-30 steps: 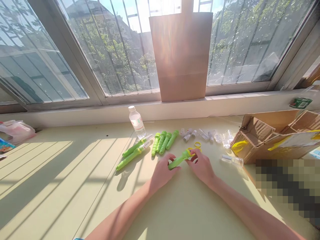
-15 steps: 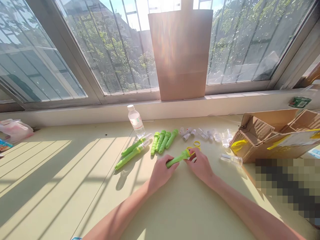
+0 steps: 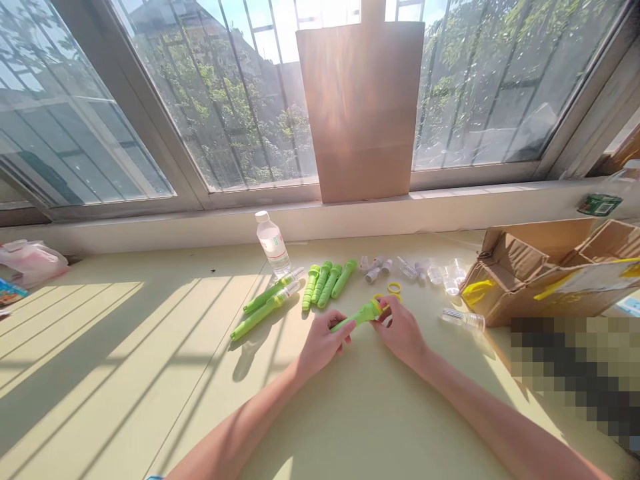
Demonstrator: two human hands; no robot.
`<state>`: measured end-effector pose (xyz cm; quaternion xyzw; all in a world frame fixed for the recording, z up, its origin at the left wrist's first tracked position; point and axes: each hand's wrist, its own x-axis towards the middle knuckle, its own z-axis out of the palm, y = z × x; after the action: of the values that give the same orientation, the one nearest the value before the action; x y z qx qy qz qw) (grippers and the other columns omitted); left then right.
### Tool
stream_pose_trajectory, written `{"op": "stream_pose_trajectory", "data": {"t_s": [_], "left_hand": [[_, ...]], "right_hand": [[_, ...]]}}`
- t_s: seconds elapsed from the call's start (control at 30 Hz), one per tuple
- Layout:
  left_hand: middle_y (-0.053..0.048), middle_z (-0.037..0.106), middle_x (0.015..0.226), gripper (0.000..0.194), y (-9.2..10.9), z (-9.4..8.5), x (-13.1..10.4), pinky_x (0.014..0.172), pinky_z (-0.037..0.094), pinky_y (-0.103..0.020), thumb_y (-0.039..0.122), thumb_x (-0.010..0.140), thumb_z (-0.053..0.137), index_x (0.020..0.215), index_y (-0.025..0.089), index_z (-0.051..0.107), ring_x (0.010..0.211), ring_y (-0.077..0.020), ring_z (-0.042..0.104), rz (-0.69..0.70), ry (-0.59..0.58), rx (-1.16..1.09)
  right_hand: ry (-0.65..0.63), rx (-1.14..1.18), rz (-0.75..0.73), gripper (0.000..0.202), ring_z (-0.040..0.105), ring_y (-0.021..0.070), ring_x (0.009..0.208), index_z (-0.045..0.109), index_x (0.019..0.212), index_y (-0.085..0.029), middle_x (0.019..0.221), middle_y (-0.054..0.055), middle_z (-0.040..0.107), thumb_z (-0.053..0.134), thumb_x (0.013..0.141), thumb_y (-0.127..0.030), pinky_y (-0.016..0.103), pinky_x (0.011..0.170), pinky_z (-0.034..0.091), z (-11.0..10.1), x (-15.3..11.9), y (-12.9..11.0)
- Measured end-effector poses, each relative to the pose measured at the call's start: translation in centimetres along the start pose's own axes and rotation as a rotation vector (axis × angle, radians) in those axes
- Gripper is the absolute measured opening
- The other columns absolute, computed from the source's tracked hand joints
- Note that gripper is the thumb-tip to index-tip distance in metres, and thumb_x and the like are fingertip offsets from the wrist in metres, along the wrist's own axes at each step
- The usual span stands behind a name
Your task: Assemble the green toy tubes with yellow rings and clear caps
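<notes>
In the head view, my left hand (image 3: 323, 340) is closed around the narrow body of a green plastic tube (image 3: 357, 319). The tube slants up to the right, and a yellow ring (image 3: 377, 305) sits at its wider end. My right hand (image 3: 400, 328) pinches that ringed end; its fingertips partly hide what they grip. Just beyond the right fingers lies a loose yellow ring (image 3: 394, 288), with another partly covered by the hand. Several green ridged tubes (image 3: 327, 283) lie side by side behind my left hand. Farther left, two longer green tubes (image 3: 257, 319) have clear tips.
A water bottle (image 3: 273, 243) stands behind the long tubes. Small clear plastic parts (image 3: 407, 268) are scattered at the back right, and a clear cup-like piece (image 3: 463, 319) lies nearer. An open cardboard box (image 3: 545, 287) bounds the right side; a cardboard sheet (image 3: 365, 113) leans against the window.
My left hand has shifted its grip on the green tube, its thumb now lying along the body and its fingers curled beneath. My right hand stays at the ringed end.
</notes>
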<state>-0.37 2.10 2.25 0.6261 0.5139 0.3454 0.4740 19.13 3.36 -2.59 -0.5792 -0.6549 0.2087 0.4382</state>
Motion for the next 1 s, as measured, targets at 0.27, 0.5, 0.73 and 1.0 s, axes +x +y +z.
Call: {"op": "stream_pose_trajectory", "data": {"t_s": [0.27,0.5,0.73,1.0], "left_hand": [[0.001,0.065,0.063,0.036,0.3,0.0,-0.2,0.046,0.037,-0.022,0.053,0.083,0.064,0.078,0.018,0.060,0.044,-0.0084,0.052,-0.044,-0.046,-0.094],[0.000,0.065,0.063,0.040,0.5,-0.5,0.0,0.046,0.035,-0.021,0.057,0.084,0.064,0.081,0.017,0.060,0.044,-0.0076,0.051,-0.104,-0.102,-0.134],[0.001,0.064,0.067,0.040,0.4,-0.5,0.2,0.045,0.036,-0.022,0.057,0.085,0.060,0.085,0.018,0.060,0.043,-0.0065,0.046,-0.089,-0.105,-0.063],[0.004,0.058,0.072,0.027,-0.4,0.3,0.0,0.051,0.036,-0.023,0.043,0.078,0.070,0.084,0.020,0.058,0.055,-0.0085,0.046,0.047,0.068,0.133]], "right_hand": [[0.036,-0.087,-0.026,0.021,0.067,0.0177,0.069,0.042,0.093,-0.028,0.093,-0.001,0.069,0.055,0.077,-0.027,0.032,0.063,0.052,0.1,-0.3,-0.2],[0.052,-0.086,-0.043,0.017,0.067,0.0178,0.070,0.046,0.094,-0.028,0.090,-0.001,0.070,0.055,0.081,-0.032,0.032,0.064,0.050,0.1,-0.4,0.0],[0.065,-0.098,0.030,0.017,0.059,0.0166,0.053,0.047,0.089,-0.027,0.063,-0.007,0.061,0.058,0.077,-0.033,0.028,0.057,0.045,0.1,-0.4,-0.3],[0.038,-0.089,0.044,0.017,0.060,0.0170,0.058,0.046,0.094,-0.027,0.069,-0.005,0.064,0.054,0.078,-0.031,0.030,0.062,0.045,0.0,-0.4,-0.4]]}}
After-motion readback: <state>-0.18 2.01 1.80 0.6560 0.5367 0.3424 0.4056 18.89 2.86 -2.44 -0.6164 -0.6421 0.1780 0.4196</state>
